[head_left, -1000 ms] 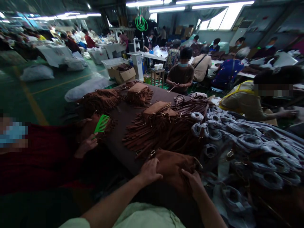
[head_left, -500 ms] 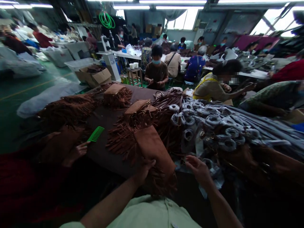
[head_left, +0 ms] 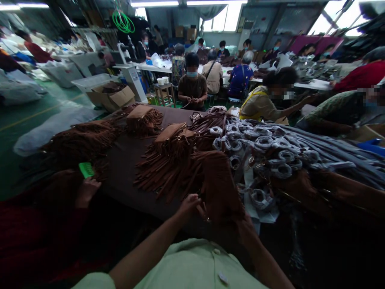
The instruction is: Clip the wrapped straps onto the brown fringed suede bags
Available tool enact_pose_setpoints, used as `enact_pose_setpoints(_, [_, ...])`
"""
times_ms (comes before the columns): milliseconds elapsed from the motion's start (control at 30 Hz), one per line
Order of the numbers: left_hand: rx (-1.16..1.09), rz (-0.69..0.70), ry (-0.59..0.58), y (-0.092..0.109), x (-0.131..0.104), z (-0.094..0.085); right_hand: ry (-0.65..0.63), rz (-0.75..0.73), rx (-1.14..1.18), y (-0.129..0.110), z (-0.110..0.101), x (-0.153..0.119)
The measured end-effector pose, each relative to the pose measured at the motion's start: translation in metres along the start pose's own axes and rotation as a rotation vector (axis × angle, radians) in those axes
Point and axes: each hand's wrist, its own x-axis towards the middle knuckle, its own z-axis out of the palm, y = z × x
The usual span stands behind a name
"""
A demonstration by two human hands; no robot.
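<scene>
A brown suede fringed bag (head_left: 221, 184) is tilted in front of me, its dark side toward me. My left hand (head_left: 189, 204) is closed at its left edge, where a small strap end and a metal clip (head_left: 207, 219) hang. My right hand (head_left: 245, 228) grips the bag's lower right edge; its fingers are partly hidden in shadow. Just beyond lie more fringed bags (head_left: 173, 134) with long strips spread toward me. To the right sit several plastic-wrapped strap coils (head_left: 261, 198).
On my left, a co-worker's hand (head_left: 88, 190) holds a green comb (head_left: 87, 169) over a dark fringed pile. Long wrapped straps (head_left: 327, 146) run along the right. An open cardboard box (head_left: 120, 97) stands past the table's far left. Other people sit beyond the table.
The bag has turned over from its smooth tan side to a darker side. My right hand has moved left onto its edge. The co-worker's comb has moved left; the whole view has shifted slightly.
</scene>
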Motion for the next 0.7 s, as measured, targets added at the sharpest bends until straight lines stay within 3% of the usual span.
enact_pose_setpoints(100, [0.011,-0.076,-0.155,-0.026,0.0,-0.009,0.044,0.103,0.097,0.015,-0.007,-0.008])
enact_pose_setpoints(233, [0.008,-0.06,-0.318,-0.038,-0.008,-0.003,-0.105,0.18,0.091,0.007,-0.015,-0.005])
enact_pose_setpoints(367, [-0.124,-0.168,-0.483,-0.034,-0.022,0.012,-0.217,0.262,0.08,-0.02,-0.027,0.015])
enact_pose_setpoints(500, [-0.26,-0.222,-0.586,-0.033,-0.033,0.042,-0.311,0.288,0.139,-0.039,-0.034,0.029])
enact_pose_setpoints(600, [-0.304,-0.134,-0.516,-0.033,-0.03,0.065,-0.232,0.197,0.252,-0.031,-0.037,0.02])
enact_pose_setpoints(700, [-0.294,-0.058,-0.272,-0.037,-0.021,0.076,-0.16,0.153,0.188,-0.004,-0.039,0.0])
